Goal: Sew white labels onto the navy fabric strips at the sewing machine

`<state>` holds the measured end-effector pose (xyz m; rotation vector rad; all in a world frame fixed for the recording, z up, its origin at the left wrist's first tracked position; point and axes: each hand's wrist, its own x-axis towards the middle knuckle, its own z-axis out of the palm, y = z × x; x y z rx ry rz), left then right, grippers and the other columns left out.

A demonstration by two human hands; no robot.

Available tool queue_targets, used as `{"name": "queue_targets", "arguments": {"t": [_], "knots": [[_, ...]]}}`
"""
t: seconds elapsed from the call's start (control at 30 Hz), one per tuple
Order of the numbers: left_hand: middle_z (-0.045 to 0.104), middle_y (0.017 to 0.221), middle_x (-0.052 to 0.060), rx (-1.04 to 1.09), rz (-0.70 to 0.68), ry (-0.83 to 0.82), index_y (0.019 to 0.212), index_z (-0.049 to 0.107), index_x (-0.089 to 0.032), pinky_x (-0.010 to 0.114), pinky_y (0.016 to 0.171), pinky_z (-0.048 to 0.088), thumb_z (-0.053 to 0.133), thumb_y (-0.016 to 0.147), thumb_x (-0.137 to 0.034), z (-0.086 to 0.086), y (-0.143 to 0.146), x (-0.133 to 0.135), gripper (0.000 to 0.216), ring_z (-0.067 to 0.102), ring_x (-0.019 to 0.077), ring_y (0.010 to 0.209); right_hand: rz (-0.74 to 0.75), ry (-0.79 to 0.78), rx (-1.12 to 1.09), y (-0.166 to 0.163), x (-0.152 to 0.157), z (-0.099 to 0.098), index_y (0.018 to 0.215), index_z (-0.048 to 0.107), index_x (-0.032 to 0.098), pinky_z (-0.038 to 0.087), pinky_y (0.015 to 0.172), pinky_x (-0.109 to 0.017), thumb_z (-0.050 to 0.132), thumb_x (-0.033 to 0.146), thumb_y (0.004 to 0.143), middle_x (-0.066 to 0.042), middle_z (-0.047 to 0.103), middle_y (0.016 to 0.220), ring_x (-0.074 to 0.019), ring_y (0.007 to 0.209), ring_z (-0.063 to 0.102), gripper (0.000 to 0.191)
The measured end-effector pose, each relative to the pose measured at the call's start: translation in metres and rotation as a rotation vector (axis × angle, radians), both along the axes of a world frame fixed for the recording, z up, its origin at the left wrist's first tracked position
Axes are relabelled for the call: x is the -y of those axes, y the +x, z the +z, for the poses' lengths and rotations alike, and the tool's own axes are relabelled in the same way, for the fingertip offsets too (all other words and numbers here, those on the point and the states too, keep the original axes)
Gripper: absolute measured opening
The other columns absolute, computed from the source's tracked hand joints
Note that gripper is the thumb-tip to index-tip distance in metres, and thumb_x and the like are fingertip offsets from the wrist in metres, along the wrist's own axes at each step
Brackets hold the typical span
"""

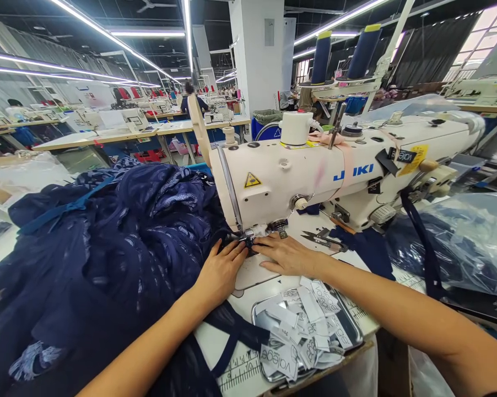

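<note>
Head view: palms down, fingers outstretched, my left hand (223,267) and right hand (287,255) flank the presser foot (249,238); navy fabric (145,231) heaps leftward of both, nearer my left, reaching its fingertips.

Colours, as I log them: fabric heap (149,215), deep navy with paler blue streaks; a tie strip (73,206) across it, brighter teal-blue. Sewing machine (273,160), creamy white; lettering (362,171), strong blue; warning triangle (252,180), yellow and black. I record the thread cone (321,60) as navy, yellow-topped. Labels (287,358): white, dark print. Tray (358,337): silvery. Ruler strip (242,370): black graduations on white. I note a peach band (348,160) round the machine arm.
</note>
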<state>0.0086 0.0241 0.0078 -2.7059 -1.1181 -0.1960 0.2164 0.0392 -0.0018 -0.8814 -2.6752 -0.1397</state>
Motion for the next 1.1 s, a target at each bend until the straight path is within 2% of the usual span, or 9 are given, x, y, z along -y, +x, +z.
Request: {"name": "queue_targets", "arguments": {"t": [0.13,0.23,0.37,0.47,0.57,0.7,0.83,0.97,1.1], "knots": [[0.055,0.122,0.009,-0.005,0.008,0.014,0.115,0.054,-0.015,0.046,0.098,0.033,0.037,0.077,-0.003,0.001,-0.001,-0.007,0.044,0.047,0.0235,0.115,0.000,-0.064,-0.029,0.003,-0.005,-0.001,0.114,0.055,0.012,0.043,0.087,-0.037,0.051,0.029,0.084,-0.013,0.054,0.119,-0.0220,0.101,0.054,0.035],[0.058,0.116,0.010,-0.007,0.012,0.065,0.111,0.056,-0.014,0.043,0.097,0.034,0.039,0.076,-0.004,0.004,0.002,-0.007,0.040,0.048,0.0234,0.112,-0.056,-0.074,-0.055,0.003,-0.011,-0.006,0.115,0.054,0.010,0.044,0.087,-0.036,0.049,0.028,0.085,-0.013,0.058,0.112,-0.0223,0.101,0.053,0.036],[0.062,0.087,0.013,-0.075,0.138,0.166,0.093,0.063,-0.010,0.041,0.074,0.042,0.039,0.081,-0.014,0.007,0.009,0.000,0.027,0.054,0.0268,0.088,-0.241,-0.043,0.024,-0.003,-0.014,-0.009,0.118,0.051,0.011,0.047,0.075,-0.038,0.044,0.033,0.088,-0.014,0.062,0.097,-0.0251,0.091,0.056,0.038],[0.060,0.075,0.013,-0.096,0.233,0.188,0.090,0.063,-0.008,0.041,0.065,0.039,0.037,0.083,-0.016,0.008,0.013,0.005,0.028,0.054,0.0269,0.075,-0.250,0.005,0.113,-0.007,-0.010,0.000,0.109,0.056,0.009,0.045,0.076,-0.040,0.045,0.035,0.087,-0.016,0.061,0.093,-0.0269,0.090,0.056,0.036],[0.062,0.084,0.015,-0.072,0.262,0.194,0.103,0.060,-0.008,0.046,0.072,0.038,0.043,0.079,-0.015,0.009,0.013,0.001,0.030,0.054,0.0300,0.084,-0.207,0.013,0.198,-0.006,0.001,0.016,0.097,0.060,0.006,0.042,0.082,-0.041,0.050,0.031,0.084,-0.017,0.061,0.091,-0.0275,0.092,0.055,0.030],[0.063,0.095,0.014,-0.052,0.156,0.150,0.103,0.061,-0.015,0.051,0.087,0.033,0.045,0.076,-0.014,0.011,0.011,-0.013,0.031,0.050,0.0309,0.101,-0.112,-0.029,0.273,0.001,0.015,0.028,0.088,0.061,0.007,0.042,0.083,-0.037,0.055,0.018,0.077,-0.015,0.059,0.095,-0.0240,0.088,0.056,0.016],[0.064,0.091,0.010,-0.041,0.107,0.111,0.100,0.061,-0.018,0.050,0.091,0.033,0.046,0.075,-0.014,0.010,0.008,-0.023,0.030,0.051,0.0283,0.100,-0.020,0.005,0.260,0.011,0.013,0.023,0.089,0.059,0.008,0.045,0.075,-0.031,0.050,0.007,0.075,-0.013,0.059,0.094,-0.0201,0.084,0.056,0.017],[0.064,0.091,0.009,-0.027,0.109,0.132,0.099,0.061,-0.020,0.051,0.093,0.032,0.046,0.075,-0.013,0.007,0.006,-0.023,0.029,0.051,0.0277,0.101,-0.006,0.036,0.215,0.014,0.006,0.016,0.081,0.058,0.010,0.045,0.065,-0.027,0.040,0.001,0.080,-0.009,0.058,0.086,-0.0152,0.073,0.055,0.021],[0.064,0.092,0.010,-0.023,0.098,0.127,0.098,0.062,-0.019,0.052,0.093,0.032,0.045,0.075,-0.013,0.006,0.006,-0.023,0.029,0.051,0.0281,0.101,0.014,0.087,0.208,0.008,0.006,0.013,0.075,0.057,0.011,0.043,0.062,-0.027,0.043,0.000,0.080,-0.007,0.056,0.080,-0.0163,0.072,0.053,0.018]]}}
